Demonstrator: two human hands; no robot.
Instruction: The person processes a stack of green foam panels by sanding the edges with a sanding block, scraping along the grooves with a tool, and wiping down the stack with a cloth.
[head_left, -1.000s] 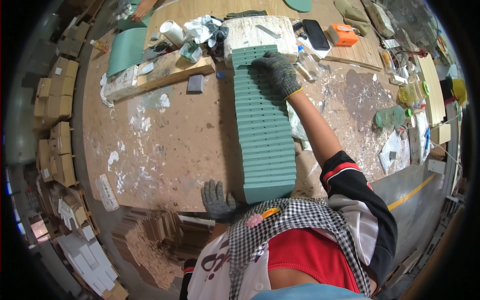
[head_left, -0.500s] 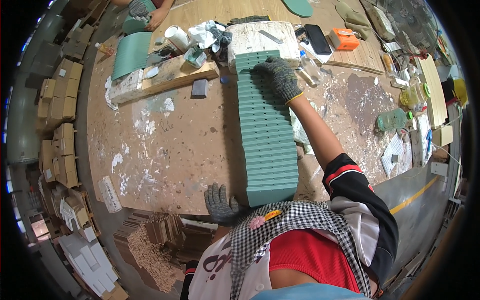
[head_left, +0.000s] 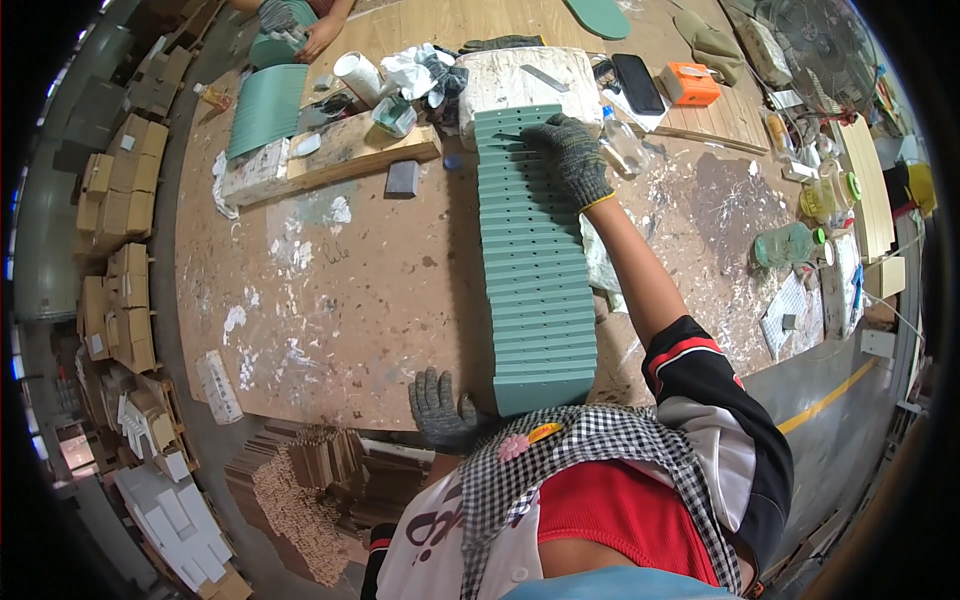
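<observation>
A long row of overlapping green slats [head_left: 540, 270], with small dark holes in its far part, runs from my body toward the far side of the worktable. Its far end meets a white paint-smeared block [head_left: 530, 85]. My right hand [head_left: 568, 160], in a dark grey knit glove, is closed over the slats near that far end. A thin dark sliver pokes out left of its fingers; what it belongs to I cannot make out. My left hand [head_left: 440, 408], gloved too, lies at the table's front edge, left of the row's near end, fingers extended and holding nothing.
A stained worktable [head_left: 380, 290] carries a wooden beam [head_left: 360, 155], a grey block [head_left: 402, 179], a phone [head_left: 637, 84], an orange box [head_left: 690, 84] and bottles [head_left: 785, 245]. A co-worker's hands [head_left: 310, 35] hold green pieces at the far left. A fan [head_left: 810, 55] stands far right.
My right hand has shifted slightly to the right over the slats, and a thin dark sliver now shows beside its fingers. The left hand stays almost still.
</observation>
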